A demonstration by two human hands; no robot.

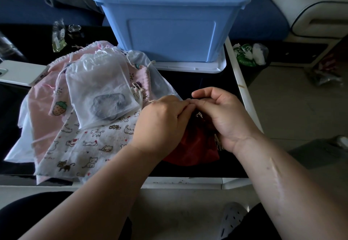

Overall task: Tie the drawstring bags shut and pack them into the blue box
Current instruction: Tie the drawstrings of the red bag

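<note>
A dark red drawstring bag lies on the black table near its front edge, mostly under my hands. My left hand and my right hand meet over its gathered top, fingertips pinching at the cord there; the cord itself is hidden between the fingers. The blue box stands open at the back of the table, on its pale lid. To the left is a pile of several drawstring bags: a sheer white one holding a dark object, a cat-print one and a pink one.
A white device lies at the left edge. A small packet and a dark metal object sit at the back left. Green-and-white packaging rests on a side unit to the right. The table's white rim runs along the right.
</note>
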